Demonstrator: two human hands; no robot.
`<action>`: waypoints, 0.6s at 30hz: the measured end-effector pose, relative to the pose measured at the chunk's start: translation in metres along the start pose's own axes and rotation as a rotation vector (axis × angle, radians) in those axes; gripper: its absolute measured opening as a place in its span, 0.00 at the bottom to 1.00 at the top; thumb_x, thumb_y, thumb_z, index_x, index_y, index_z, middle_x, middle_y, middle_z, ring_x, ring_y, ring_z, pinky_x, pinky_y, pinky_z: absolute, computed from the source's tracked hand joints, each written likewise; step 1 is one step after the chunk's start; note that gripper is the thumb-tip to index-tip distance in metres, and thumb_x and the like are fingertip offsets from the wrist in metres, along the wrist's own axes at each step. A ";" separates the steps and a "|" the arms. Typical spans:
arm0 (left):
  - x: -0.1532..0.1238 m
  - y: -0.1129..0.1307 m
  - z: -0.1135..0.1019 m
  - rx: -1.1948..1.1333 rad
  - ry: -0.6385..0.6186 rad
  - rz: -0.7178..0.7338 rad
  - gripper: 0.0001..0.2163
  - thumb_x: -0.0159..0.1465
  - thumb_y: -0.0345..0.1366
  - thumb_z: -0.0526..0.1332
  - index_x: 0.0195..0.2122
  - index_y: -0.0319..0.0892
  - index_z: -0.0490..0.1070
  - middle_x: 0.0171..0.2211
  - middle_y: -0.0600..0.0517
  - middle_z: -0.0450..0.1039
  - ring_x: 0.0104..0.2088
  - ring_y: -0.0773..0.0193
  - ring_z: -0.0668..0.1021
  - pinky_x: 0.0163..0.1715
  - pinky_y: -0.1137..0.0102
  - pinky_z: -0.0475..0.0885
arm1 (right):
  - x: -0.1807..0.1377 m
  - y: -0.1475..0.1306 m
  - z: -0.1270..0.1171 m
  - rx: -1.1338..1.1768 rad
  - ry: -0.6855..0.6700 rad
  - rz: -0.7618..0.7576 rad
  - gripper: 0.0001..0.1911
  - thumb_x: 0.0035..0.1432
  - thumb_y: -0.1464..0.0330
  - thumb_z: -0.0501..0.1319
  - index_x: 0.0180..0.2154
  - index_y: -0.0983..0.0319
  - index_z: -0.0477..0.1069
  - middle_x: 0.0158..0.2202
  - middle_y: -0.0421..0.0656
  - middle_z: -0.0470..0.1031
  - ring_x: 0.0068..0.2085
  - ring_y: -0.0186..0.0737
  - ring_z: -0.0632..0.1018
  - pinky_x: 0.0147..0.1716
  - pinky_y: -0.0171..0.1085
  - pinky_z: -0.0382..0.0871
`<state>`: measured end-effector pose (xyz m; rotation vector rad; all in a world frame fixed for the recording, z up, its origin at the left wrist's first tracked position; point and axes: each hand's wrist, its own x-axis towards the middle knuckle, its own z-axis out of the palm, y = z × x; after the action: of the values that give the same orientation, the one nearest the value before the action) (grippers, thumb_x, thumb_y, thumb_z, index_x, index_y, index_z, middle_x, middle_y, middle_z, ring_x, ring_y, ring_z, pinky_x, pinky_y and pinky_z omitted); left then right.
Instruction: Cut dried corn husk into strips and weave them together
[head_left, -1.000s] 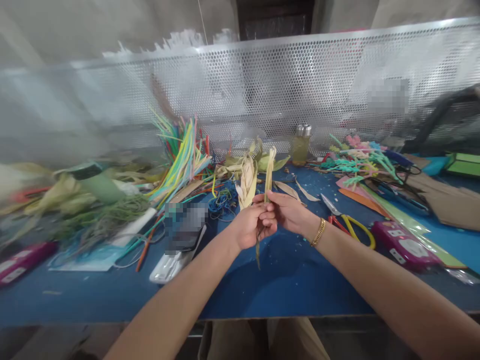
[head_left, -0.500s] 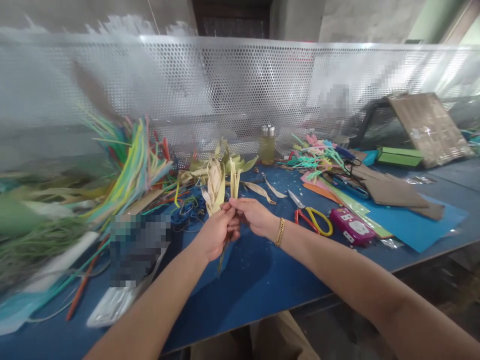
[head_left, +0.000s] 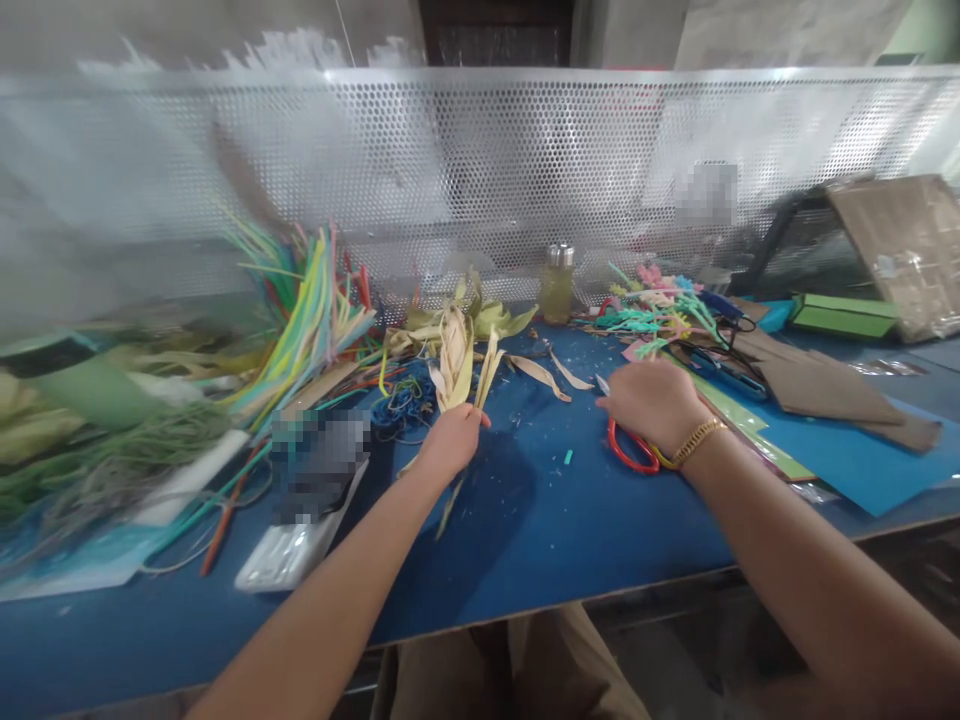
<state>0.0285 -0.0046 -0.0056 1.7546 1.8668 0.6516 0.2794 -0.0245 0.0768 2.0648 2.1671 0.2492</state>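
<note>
My left hand (head_left: 450, 442) is closed around a bunch of dried corn husk strips (head_left: 459, 368), holding them upright above the blue table (head_left: 525, 540). A thin husk end hangs below the fist. My right hand (head_left: 654, 402), with a gold bracelet at the wrist, lies over a pair of scissors with red and yellow handles (head_left: 628, 452) on the table, fingers curled down onto them. The blades are hidden under the hand.
Coloured strips (head_left: 307, 310) fan up at the left beside loose husks (head_left: 480, 318). A small jar (head_left: 559, 282) stands by the perforated metal screen (head_left: 487, 170). Paper sheets (head_left: 825, 400), green boxes (head_left: 844, 315) and craft scraps (head_left: 660, 305) lie at right. A white case (head_left: 289, 550) lies near left.
My right hand has let go of the husk strips and moved right onto the scissors. My left hand still holds the husks. The view has shifted slightly.
</note>
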 end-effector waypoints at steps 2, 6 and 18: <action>0.003 -0.002 0.002 0.012 -0.032 0.002 0.15 0.61 0.35 0.49 0.30 0.44 0.76 0.22 0.52 0.71 0.24 0.62 0.73 0.23 0.69 0.60 | -0.006 0.004 0.014 -0.012 -0.077 0.065 0.17 0.61 0.65 0.55 0.41 0.68 0.78 0.43 0.60 0.78 0.46 0.58 0.78 0.39 0.47 0.69; 0.008 -0.002 0.002 0.078 -0.077 0.031 0.15 0.60 0.37 0.51 0.29 0.45 0.78 0.24 0.51 0.74 0.27 0.60 0.75 0.25 0.68 0.61 | -0.006 0.008 0.043 0.019 -0.153 0.083 0.16 0.57 0.66 0.56 0.43 0.66 0.77 0.44 0.59 0.78 0.44 0.59 0.79 0.38 0.48 0.70; -0.009 0.011 -0.011 0.316 0.002 0.079 0.26 0.64 0.56 0.48 0.35 0.39 0.76 0.34 0.40 0.78 0.36 0.49 0.79 0.31 0.64 0.67 | 0.003 0.023 0.058 0.101 -0.143 0.050 0.19 0.53 0.70 0.56 0.46 0.72 0.66 0.37 0.60 0.77 0.40 0.58 0.80 0.32 0.42 0.67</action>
<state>0.0307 -0.0128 0.0103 2.0316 1.9968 0.4019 0.3140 -0.0186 0.0249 2.1198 2.0867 -0.0032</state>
